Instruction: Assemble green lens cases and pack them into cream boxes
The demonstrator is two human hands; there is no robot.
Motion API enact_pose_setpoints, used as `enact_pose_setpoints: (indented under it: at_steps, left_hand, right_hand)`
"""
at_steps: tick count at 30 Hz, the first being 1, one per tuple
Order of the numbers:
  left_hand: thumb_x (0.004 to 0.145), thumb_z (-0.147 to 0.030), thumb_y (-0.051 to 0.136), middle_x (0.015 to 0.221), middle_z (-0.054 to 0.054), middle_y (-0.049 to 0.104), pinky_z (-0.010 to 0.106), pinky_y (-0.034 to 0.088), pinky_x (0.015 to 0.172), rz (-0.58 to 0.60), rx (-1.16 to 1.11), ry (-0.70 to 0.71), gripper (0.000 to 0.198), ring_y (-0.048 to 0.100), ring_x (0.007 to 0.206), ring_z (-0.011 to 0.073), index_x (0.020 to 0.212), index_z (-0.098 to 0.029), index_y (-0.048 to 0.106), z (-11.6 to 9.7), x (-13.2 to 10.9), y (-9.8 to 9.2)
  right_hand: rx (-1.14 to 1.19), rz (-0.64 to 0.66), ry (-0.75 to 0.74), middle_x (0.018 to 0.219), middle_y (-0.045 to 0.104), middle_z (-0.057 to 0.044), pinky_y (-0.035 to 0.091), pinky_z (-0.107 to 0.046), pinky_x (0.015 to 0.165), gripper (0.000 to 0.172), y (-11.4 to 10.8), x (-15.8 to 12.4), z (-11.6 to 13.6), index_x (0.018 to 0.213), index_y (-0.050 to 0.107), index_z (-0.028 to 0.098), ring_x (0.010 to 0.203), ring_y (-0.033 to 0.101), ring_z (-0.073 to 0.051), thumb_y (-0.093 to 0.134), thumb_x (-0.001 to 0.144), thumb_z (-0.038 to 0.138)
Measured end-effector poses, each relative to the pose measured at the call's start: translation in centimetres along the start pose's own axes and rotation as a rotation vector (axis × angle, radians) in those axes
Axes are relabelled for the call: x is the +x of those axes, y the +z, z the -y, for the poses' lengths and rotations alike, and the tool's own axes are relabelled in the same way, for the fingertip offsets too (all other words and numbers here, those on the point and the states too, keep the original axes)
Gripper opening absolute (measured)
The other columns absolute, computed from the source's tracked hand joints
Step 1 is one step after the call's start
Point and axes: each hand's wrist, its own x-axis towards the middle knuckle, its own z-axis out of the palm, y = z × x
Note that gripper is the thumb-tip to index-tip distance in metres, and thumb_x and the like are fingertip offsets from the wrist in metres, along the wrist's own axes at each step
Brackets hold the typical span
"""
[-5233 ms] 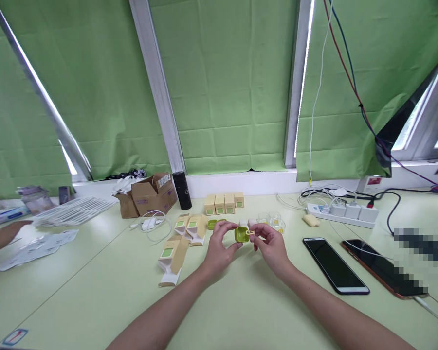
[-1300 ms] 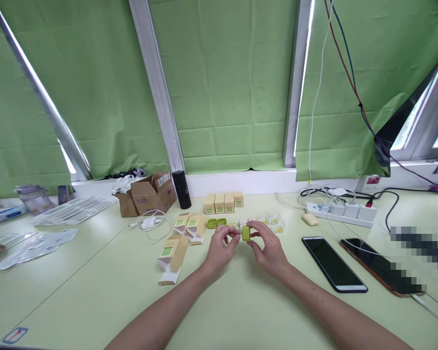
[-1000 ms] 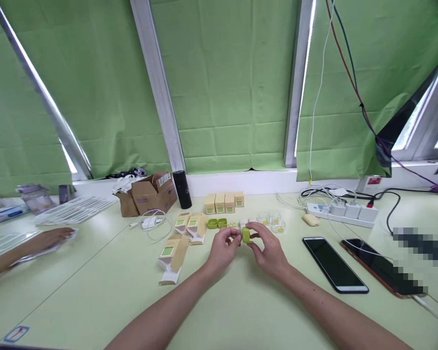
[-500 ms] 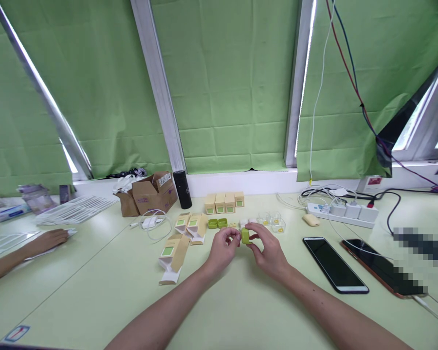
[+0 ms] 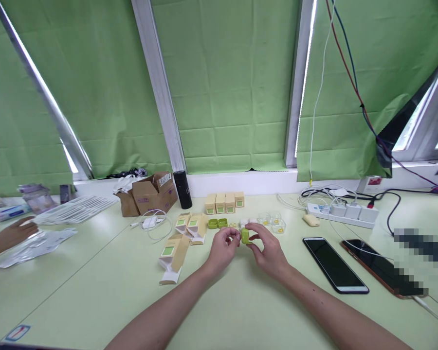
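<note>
Between the thumb and fingers of my right hand (image 5: 272,250) is a small green case (image 5: 245,236), held upright just above the table. My left hand (image 5: 222,248) is closed in a pinch against the case's left side; whatever its fingertips hold is hidden. Just beyond the hands lie two small green open trays or shells (image 5: 218,223) and tiny yellowish pieces (image 5: 232,225). Small white pieces (image 5: 244,221) sit behind my right fingers, partly covered. Several clear plastic holders (image 5: 275,221) with yellow spots stand to their right. Opened small cartons (image 5: 175,250) lie left of my left hand.
Several small kraft boxes (image 5: 224,203) stand in a row at the back. Farther left are a cardboard box (image 5: 155,194), a black cylinder (image 5: 182,189) and a white cable (image 5: 151,222). Phones (image 5: 334,265) and a power strip (image 5: 345,214) are rightward. Another person's hand (image 5: 16,233) is over plastic bags (image 5: 40,247).
The other person's hand at the left has lifted and moved left, uncovering the plastic bags. My own hands and the green case look unmoved.
</note>
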Motion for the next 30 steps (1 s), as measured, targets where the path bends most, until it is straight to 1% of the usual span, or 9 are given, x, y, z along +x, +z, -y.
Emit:
enact_pose_setpoints:
  at_steps: [16,22,30]
  left_hand:
    - [0.086,-0.033,0.064,0.084,0.004,0.064,0.03,0.049,0.07,-0.018,0.013,-0.001,0.017,0.061,0.073,0.0167,0.081,-0.017,0.065,0.41,0.17,-0.06]
    - [0.087,-0.034,0.063,0.083,0.004,0.064,0.029,0.048,0.07,-0.015,0.015,0.005,0.018,0.061,0.073,0.016,0.082,-0.017,0.066,0.28,0.13,-0.16]
    - [0.086,-0.034,0.065,0.083,0.003,0.065,0.029,0.048,0.07,-0.022,0.017,0.006,0.017,0.061,0.072,0.0159,0.082,-0.017,0.066,0.07,0.05,-0.16]
  right_hand:
    - [-0.001,-0.009,-0.003,0.131,0.065,-0.01,0.069,-0.042,0.082,0.049,0.02,-0.02,-0.17,0.137,0.055,0.027,0.117,0.066,-0.026,0.054,0.092,0.009]
    - [-0.002,-0.001,0.002,0.131,0.065,-0.01,0.069,-0.042,0.082,0.05,-0.05,0.06,0.07,0.136,0.055,0.028,0.116,0.066,-0.026,0.054,0.091,0.007]
    - [0.008,-0.004,0.007,0.131,0.065,-0.01,0.069,-0.043,0.082,0.049,-0.04,0.05,0.12,0.136,0.056,0.028,0.116,0.066,-0.027,0.054,0.091,0.008]
